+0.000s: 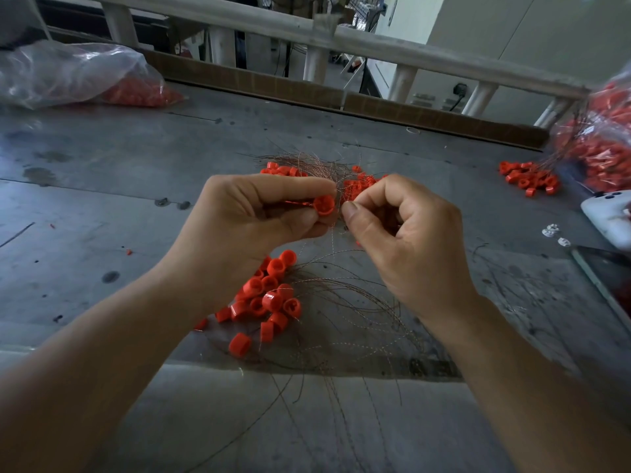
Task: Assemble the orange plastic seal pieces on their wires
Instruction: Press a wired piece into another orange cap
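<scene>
Between left fingers (300,186), smooth round orange seal (323,204)

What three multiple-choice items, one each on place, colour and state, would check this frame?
1. Where does the nearest heap of orange pieces lie?
A. on the table, below the left hand
B. inside a drawer
C. on a chair

2. What colour are the small loose parts near the table's right edge?
A. orange
B. white
C. blue

3. What is the left hand doing?
A. resting flat
B. hanging idle
C. pinching an orange seal piece

Key:
1 A, the heap sits on the grey top just under that wrist.
2 B, they look white, like the white device beside them.
3 C, thumb and fingers close on the piece, while the right hand pinches a wire.
</scene>
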Demonstrator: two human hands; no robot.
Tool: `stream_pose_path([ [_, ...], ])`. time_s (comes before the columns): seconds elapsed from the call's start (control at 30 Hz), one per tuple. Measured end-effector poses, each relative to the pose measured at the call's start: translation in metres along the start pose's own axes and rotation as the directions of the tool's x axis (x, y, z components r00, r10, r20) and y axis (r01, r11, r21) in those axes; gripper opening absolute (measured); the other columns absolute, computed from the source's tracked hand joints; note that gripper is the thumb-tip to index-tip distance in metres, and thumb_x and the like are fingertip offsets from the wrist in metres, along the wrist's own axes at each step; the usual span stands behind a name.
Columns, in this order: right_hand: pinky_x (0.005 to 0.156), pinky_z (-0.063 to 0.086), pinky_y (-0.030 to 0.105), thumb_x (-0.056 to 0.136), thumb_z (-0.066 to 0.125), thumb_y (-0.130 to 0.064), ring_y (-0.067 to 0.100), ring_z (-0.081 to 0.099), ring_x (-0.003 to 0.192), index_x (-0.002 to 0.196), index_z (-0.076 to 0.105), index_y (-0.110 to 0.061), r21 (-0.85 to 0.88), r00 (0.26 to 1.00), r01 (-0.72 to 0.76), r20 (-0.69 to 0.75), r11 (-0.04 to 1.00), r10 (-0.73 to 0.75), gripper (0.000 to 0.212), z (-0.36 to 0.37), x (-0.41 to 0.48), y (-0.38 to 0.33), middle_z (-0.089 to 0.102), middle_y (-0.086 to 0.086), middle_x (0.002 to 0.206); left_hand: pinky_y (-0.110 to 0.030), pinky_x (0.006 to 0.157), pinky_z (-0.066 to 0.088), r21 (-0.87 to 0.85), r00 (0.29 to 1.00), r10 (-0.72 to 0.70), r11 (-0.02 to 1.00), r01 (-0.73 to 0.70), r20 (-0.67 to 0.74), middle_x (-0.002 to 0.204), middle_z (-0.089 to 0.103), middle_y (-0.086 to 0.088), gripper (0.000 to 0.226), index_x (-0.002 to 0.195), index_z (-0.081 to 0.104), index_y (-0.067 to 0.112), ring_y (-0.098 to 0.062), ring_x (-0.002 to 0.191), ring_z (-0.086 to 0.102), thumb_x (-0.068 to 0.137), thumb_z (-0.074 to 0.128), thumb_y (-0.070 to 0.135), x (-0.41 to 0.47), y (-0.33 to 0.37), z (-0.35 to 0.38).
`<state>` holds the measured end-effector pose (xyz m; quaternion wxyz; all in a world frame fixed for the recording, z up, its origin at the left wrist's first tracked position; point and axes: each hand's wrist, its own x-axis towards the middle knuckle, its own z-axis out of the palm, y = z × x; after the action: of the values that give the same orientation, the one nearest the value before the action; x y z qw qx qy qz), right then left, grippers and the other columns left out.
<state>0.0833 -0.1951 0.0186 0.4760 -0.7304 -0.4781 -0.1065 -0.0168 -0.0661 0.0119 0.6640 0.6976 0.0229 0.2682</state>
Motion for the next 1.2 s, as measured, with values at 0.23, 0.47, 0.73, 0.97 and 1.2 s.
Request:
stream_pose_path([
  [0.23,0.051,0.039,0.014,0.081,0.059,-0.02,0.005,0.047,0.054,0.068,0.056,-0.015,0.002,1.0,0.0,0.011,1.0,0.0,0.014,0.0002,-0.0005,-0.0012,0.054,-0.008,0.061,-0.017,0.072,0.053,-0.051,1.0,-0.009,0.999,0.01,0.007,0.086,0.074,0.001,0.025,0.085,0.072,0.014,-0.014,0.083,0.07,0.065,0.06,0.006,-0.0006,-0.0003,-0.0002],
  [0.47,0.051,0.041,0.017,0.081,0.059,-0.02,0.01,0.05,0.055,0.069,0.057,-0.013,0.005,1.0,0.004,0.015,1.0,-0.004,0.014,-0.0009,-0.001,-0.0022,0.055,-0.006,0.061,-0.018,0.073,0.054,-0.059,1.0,-0.008,0.998,0.009,0.012,0.087,0.074,0.0,0.026,0.086,0.073,0.015,-0.016,0.084,0.07,0.066,0.06,0.006,-0.0009,-0.0003,-0.001],
  [0.73,0.053,0.04,0.014,0.08,0.058,-0.016,0.007,0.051,0.056,0.068,0.058,-0.016,0.137,0.996,-0.064,0.071,0.989,0.055,0.012,-0.0027,-0.0001,-0.0035,0.055,-0.008,0.06,-0.021,0.07,0.054,-0.17,0.999,-0.05,0.984,0.049,-0.005,0.083,0.074,-0.003,0.034,0.088,0.073,0.017,-0.017,0.08,0.07,0.054,0.068,0.018,-0.0006,0.0029,-0.0014],
  [0.97,0.05,0.046,0.029,0.077,0.057,-0.016,0.022,0.055,0.057,0.069,0.061,-0.019,0.212,0.986,-0.134,0.126,0.968,0.109,0.009,-0.0049,0.0012,-0.0054,0.057,0.0,0.057,-0.019,0.068,0.054,-0.233,0.996,-0.072,0.969,0.083,0.057,0.083,0.073,-0.006,0.023,0.081,0.075,0.014,-0.015,0.078,0.069,0.062,0.066,0.006,-0.0003,0.0036,-0.0024],
  [1.2,0.04,0.027,0.006,0.081,0.064,-0.007,-0.001,0.04,0.037,0.069,0.062,-0.015,0.346,0.941,-0.242,0.31,0.907,0.133,0.014,-0.0082,0.0017,-0.005,0.048,-0.015,0.042,-0.017,0.058,0.054,-0.38,0.982,-0.121,0.91,0.167,0.142,0.077,0.072,-0.008,0.023,0.078,0.075,0.01,-0.013,0.069,0.069,0.057,0.066,0.009,-0.0006,0.0043,-0.0019],
])
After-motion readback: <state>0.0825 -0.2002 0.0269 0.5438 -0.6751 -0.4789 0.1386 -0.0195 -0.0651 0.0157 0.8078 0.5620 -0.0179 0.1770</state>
